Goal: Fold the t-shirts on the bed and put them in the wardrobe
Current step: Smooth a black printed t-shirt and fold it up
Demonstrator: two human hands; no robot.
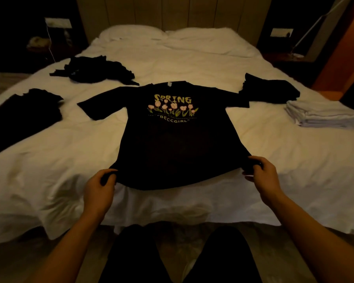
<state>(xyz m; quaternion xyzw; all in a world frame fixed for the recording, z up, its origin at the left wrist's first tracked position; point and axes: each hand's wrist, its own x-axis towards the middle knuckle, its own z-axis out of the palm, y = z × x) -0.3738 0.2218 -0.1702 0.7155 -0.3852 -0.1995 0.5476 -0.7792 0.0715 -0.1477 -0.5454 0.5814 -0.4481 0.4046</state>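
Now both hands, left and right, pinch one spread black t-shirt among four clothing piles.

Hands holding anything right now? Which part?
Yes. Both hands hold the black printed t-shirt by its bottom hem: the left hand pinches the left hem corner, the right hand the right corner. The shirt lies spread, print up, on the bed.

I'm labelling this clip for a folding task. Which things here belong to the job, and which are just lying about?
Part of the job:
- black printed t-shirt, its hem gripped by left hand and right hand
- loose black heap
- black pile
- folded black stack
- folded white stack

Lying about:
- pillows
- floor lamp
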